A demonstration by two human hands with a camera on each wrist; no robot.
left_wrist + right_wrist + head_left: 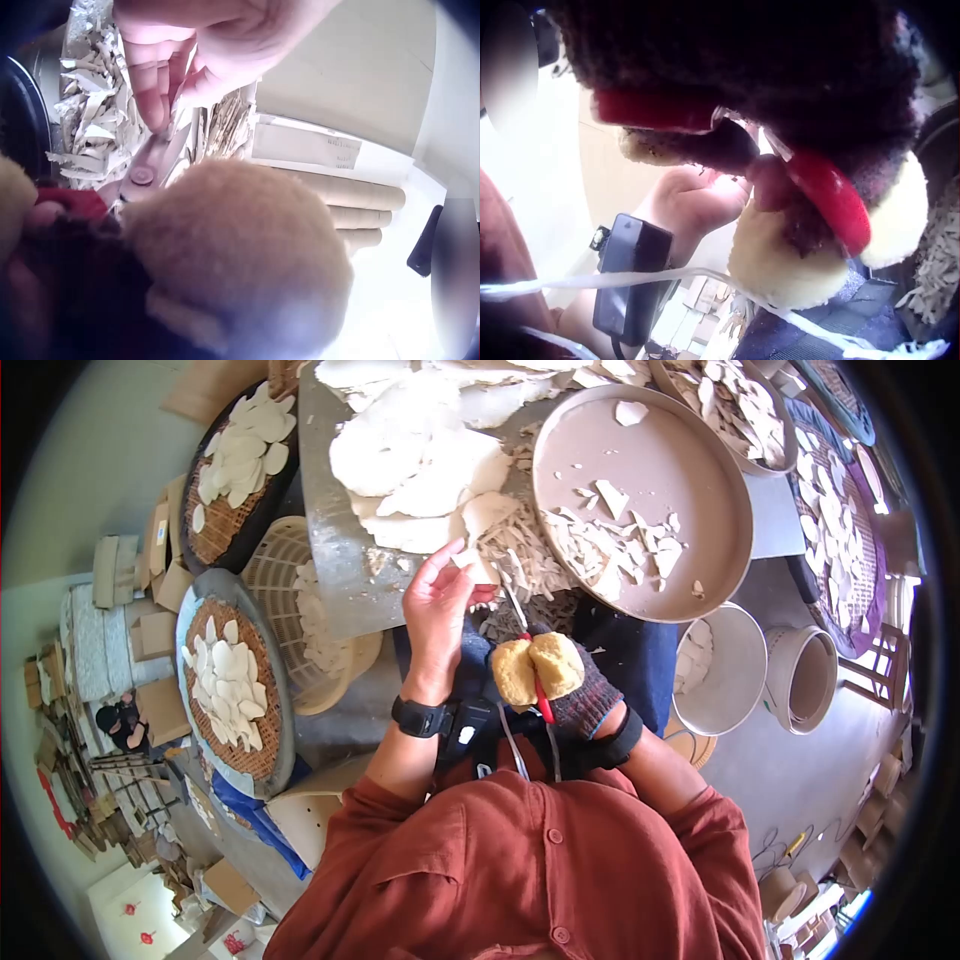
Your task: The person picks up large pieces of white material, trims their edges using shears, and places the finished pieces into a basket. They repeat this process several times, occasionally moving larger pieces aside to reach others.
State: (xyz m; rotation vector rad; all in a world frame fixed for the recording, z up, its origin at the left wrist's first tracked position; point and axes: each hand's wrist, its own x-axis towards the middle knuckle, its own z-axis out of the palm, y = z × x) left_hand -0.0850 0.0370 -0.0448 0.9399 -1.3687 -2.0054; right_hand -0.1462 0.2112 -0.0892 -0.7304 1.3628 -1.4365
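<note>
My left hand [437, 605] is bare and pinches a thin off-white piece [478, 567] between thumb and fingers, close to the work table's front edge. Beside it, my right hand [588, 698], in a dark knitted glove, grips scissors [142, 175] with red handles [829, 199]. Two yellow foam pads [556, 664] are around the handles and cover part of the grip. The scissor blades [516, 608] point away from my body, toward the left fingertips and the piece. In the left wrist view the blades reach right up to those fingertips.
Large off-white sheets [420, 465] and narrow offcuts [525, 550] cover part of the metal table [335, 585]. A round tray [700, 510] with scraps stands at right. Woven trays [265, 690], a plastic basket [272, 560] and white buckets [740, 660] surround the table.
</note>
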